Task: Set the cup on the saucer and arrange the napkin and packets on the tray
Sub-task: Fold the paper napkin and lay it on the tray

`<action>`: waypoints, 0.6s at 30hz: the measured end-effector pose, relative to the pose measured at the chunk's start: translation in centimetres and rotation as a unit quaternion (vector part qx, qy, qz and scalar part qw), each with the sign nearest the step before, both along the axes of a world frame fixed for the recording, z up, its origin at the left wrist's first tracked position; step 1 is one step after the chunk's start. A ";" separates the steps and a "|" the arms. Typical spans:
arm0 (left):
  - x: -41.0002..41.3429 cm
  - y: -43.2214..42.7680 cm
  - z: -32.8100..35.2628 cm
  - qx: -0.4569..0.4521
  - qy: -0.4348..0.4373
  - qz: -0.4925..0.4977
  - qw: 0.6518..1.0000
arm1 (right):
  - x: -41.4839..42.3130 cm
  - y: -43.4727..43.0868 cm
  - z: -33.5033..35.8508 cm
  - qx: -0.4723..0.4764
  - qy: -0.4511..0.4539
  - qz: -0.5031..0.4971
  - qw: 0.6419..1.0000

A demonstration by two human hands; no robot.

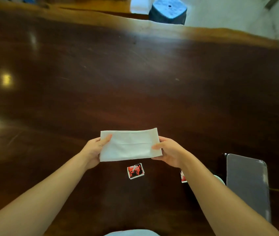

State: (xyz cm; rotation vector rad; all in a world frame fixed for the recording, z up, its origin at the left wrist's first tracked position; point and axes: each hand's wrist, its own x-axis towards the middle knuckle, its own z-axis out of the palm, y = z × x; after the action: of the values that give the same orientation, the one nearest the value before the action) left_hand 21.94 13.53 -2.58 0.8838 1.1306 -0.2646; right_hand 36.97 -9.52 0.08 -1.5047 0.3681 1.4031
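A folded white napkin (130, 145) is held flat above the dark wooden table (135, 82). My left hand (93, 149) pinches its left edge, thumb on top. My right hand (168, 150) pinches its right edge the same way. A red and white packet (135, 171) lies on the table just below the napkin. A second red packet (183, 177) peeks out beside my right forearm, mostly hidden. A grey tray (247, 184) lies at the right. A pale rounded rim (220, 178), perhaps the saucer or cup, shows between my right arm and the tray.
A blue stool (168, 11) stands on the pale floor beyond the table's far edge. The table's right edge runs near the tray. Lamp reflections glare on the left of the tabletop.
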 end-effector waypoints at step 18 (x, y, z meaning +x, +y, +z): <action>-2.5 -7.8 9.2 0.150 -0.077 0.007 0.986 | -5.4 -6.2 9.7 0.079 -0.044 -0.108 0.990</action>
State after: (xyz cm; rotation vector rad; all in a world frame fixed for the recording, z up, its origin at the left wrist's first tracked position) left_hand 19.41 5.69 6.61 1.1424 1.0465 -0.0109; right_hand 31.57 -15.67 9.82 -1.3498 0.3454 1.1637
